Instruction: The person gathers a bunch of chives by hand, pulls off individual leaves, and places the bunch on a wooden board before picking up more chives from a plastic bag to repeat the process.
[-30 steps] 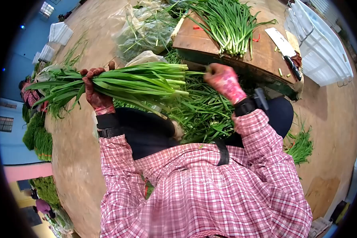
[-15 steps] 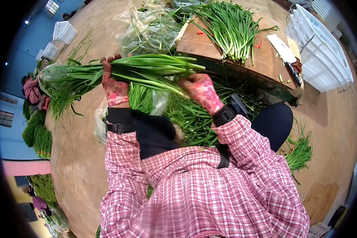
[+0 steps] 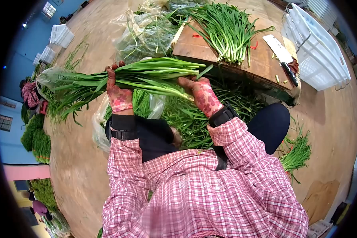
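Gripping the chive bundle (image 3: 142, 77) at frame centre, left hand (image 3: 118, 93) and right hand (image 3: 200, 93) both closed around it, risks loose stalks slipping out if either grasp slackens

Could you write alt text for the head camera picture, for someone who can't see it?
A person in a pink plaid shirt holds a bundle of green onions sideways, left hand and right hand gripping it. Beyond lie a wooden board with more greens and a cleaver.
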Demonstrator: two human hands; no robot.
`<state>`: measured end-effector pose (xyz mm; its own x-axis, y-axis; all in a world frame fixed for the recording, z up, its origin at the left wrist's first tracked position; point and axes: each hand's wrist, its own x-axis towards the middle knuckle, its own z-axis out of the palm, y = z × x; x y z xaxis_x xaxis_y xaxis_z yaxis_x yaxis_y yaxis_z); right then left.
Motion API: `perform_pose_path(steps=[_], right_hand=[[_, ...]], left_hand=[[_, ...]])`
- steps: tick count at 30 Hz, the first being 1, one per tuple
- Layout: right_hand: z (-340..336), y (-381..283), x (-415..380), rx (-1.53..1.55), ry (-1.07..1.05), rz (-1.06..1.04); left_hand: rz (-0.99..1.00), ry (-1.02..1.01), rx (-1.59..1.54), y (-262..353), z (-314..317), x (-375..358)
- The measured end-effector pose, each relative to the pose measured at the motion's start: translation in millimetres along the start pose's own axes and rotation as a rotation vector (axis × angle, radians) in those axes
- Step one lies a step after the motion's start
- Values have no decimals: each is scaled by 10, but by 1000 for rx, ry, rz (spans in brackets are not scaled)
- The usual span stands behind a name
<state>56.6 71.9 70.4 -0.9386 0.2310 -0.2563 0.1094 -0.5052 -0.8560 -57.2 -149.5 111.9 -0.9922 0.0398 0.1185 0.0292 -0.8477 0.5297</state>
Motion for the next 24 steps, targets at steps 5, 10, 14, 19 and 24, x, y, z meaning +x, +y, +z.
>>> perform_pose_path(steps=[5,10,14,19,24], right_hand=[[33,-256,-262,-52,-41,-81],[-585,-370,-182,257,-39,-86],[-1290,-450,5,-1161,71,183],[-655,-321,-129,-589,13,-302],[115,-665,-220,-483,38,-86]], left_hand=[[-37,-56,20,-39,-175,42],[-86,-14,-55,304,-748,349],[-22,99,-90,523,-928,470],[-71,-1,-123,328,-678,384],[-77,-43,-4,14,-357,165]])
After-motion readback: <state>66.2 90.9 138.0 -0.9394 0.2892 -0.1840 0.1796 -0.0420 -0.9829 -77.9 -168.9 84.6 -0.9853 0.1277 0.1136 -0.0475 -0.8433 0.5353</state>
